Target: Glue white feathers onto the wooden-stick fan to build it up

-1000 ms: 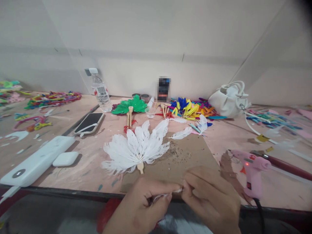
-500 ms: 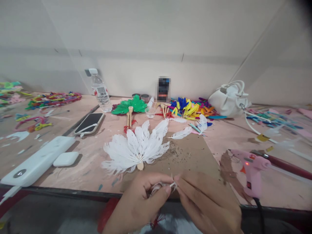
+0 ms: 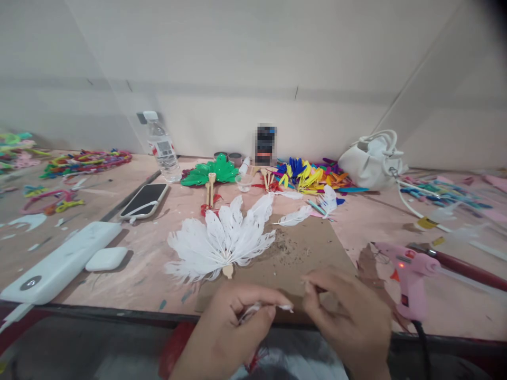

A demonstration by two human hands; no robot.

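My left hand (image 3: 241, 322) pinches a white feather (image 3: 284, 307) between thumb and forefinger, its tip poking out to the right and the rest mostly covered by my fingers. Just to the right, apart from the feather, my right hand (image 3: 344, 311) has thumb and forefinger pressed together; anything between them is too small to make out. Beyond my hands a fan of white feathers (image 3: 222, 237) with a small wooden base (image 3: 228, 271) lies spread on a brown board (image 3: 317, 248). Loose white feathers (image 3: 295, 216) rest behind it.
A pink glue gun (image 3: 410, 279) with a lit red light stands at right. A phone (image 3: 146, 200), power bank (image 3: 63, 264) and earphone case (image 3: 106, 258) lie left. Behind are a water bottle (image 3: 163, 148), green leaf-shaped fan (image 3: 214, 171), coloured feathers (image 3: 309, 174) and white bag (image 3: 368, 161).
My right hand has pulled away to the right from the feather, its fingers now curled into a pinch. My left hand keeps hold of the feather in nearly the same spot.
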